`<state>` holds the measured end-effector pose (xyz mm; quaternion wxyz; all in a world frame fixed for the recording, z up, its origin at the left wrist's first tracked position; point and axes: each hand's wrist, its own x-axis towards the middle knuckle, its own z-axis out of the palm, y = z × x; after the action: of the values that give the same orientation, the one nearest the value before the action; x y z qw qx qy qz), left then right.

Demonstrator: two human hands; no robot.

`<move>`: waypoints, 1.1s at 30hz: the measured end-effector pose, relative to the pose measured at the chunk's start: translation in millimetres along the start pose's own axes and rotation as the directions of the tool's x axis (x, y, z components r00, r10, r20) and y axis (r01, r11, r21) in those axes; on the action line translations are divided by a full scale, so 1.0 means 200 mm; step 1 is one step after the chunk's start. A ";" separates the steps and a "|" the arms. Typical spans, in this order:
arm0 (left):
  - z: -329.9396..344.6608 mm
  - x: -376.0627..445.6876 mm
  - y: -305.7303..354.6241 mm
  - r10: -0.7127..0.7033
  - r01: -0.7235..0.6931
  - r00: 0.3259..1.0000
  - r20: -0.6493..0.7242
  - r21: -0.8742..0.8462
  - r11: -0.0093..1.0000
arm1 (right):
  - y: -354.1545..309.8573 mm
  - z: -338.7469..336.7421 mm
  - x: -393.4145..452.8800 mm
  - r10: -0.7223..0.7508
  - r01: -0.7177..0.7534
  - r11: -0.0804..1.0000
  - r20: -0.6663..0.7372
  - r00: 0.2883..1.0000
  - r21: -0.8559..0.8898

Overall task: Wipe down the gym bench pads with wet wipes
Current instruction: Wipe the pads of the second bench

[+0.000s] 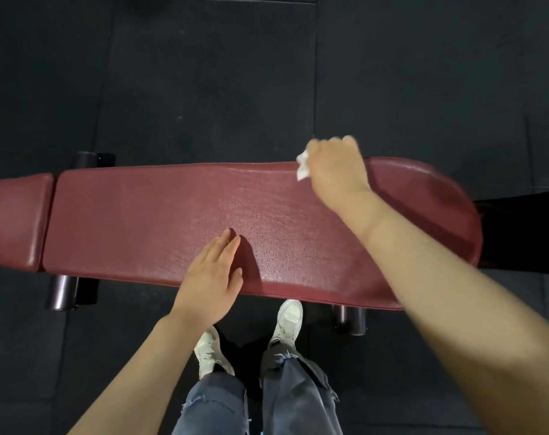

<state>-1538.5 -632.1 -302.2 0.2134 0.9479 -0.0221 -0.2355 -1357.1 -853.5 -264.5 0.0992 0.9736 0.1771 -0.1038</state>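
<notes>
A long, dark red, textured vinyl gym bench pad (172,221) runs across the view from left to right, with a shorter, matching dark red seat pad (12,218) just beside its left end, a narrow gap between the two. Both sit above a black rubber tiled floor (204,73).

The right hand (337,166) reaches over the far edge of the long pad, near its rounded right end. Its fingers are curled down and closed around a crumpled white wet wipe (302,166), which sticks out to the left of the hand and touches the pad's far edge. The pad surface around it shows a wet-looking sheen.

The left hand (212,279) lies flat on the near part of the long pad, palm down, fingers straight and close together, holding nothing. Its heel sits at the pad's near edge.

Black cylindrical frame feet (62,291) show under the pad at the near left, with another at the near right (350,320) and one at the far left (88,159).

Below the near edge, the person stands in frayed blue denim jeans (298,394) and white sneakers (287,320), toes pointed at the bench, the right shoe's toe tucked just under the pad's edge.
</notes>
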 end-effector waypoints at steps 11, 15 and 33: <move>-0.01 0.00 0.05 -0.018 0.017 1.000 0.015 0.034 0.999 | -0.10 0.19 -0.59 -0.089 0.076 0.974 0.051 0.995 0.216; -0.02 0.00 0.07 -0.032 0.032 0.999 -0.007 0.017 0.999 | 0.11 0.10 -0.11 0.292 -0.285 0.946 -0.026 0.956 0.157; 0.03 -0.01 0.21 0.047 -0.047 0.999 0.023 0.026 0.999 | 0.20 0.14 -0.20 0.352 -0.340 0.916 -0.016 0.936 0.212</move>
<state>-1540.1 -672.1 -288.8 0.2061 0.9472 -0.0498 -0.2407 -1383.5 -909.5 -276.3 0.0100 0.9970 -0.0069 -0.0760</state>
